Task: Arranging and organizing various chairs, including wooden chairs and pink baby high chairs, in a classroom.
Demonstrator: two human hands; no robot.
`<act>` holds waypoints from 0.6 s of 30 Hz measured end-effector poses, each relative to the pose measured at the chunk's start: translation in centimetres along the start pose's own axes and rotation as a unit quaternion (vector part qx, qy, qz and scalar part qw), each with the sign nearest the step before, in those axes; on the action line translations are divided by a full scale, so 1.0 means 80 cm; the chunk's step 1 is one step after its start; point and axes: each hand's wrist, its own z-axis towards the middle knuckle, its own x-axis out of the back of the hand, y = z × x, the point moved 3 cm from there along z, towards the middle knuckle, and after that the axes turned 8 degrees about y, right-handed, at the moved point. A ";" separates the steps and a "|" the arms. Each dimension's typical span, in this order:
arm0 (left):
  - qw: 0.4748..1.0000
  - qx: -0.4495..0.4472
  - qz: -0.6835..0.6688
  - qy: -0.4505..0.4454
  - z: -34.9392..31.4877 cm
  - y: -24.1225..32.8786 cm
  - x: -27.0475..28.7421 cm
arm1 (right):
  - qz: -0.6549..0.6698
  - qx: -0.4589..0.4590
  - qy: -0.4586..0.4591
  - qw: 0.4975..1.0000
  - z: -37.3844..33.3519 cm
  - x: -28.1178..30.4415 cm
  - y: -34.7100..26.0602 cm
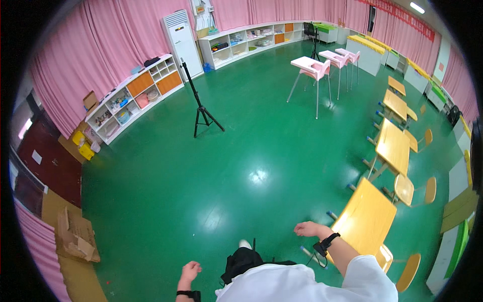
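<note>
My left hand point(189, 271) hangs low over the green floor, its fingers loosely bent with nothing in them. A black band point(189, 295) circles that wrist. My right hand point(306, 229) reaches out to the right of my body, beside the nearest yellow desk point(366, 216). Its fingers are slightly curled and hold nothing that I can see. On the right wrist sits a black strap with a small device point(324, 245), and a thin cable dangles from it. Neither hand touches any furniture. A white shoe point(245, 244) shows between the two hands.
Yellow desks point(392, 146) with chairs point(404, 189) run along the right. Ahead stand a black tripod point(202, 111) and pink high chairs point(313, 68). White shelves point(136, 95) and a tall air conditioner point(182, 45) line the far left. A cardboard box point(78, 234) lies at left.
</note>
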 end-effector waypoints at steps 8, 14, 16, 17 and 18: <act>0.998 -0.048 0.026 0.000 0.375 0.154 0.025 | -0.112 -0.128 0.117 0.978 0.252 0.173 0.007; 0.965 -0.232 0.099 -0.071 0.633 0.521 -0.043 | 0.107 -0.146 0.079 0.980 0.341 0.284 -0.001; 0.943 -0.304 0.083 -0.106 0.710 0.627 -0.081 | 0.137 -0.155 0.129 0.970 0.377 0.335 -0.005; 0.933 -0.327 0.074 -0.130 0.743 0.671 -0.096 | 0.129 -0.157 0.144 0.969 0.399 0.363 -0.004; 0.929 -0.334 0.082 -0.135 0.779 0.702 -0.112 | 0.140 -0.159 0.149 0.966 0.416 0.383 0.000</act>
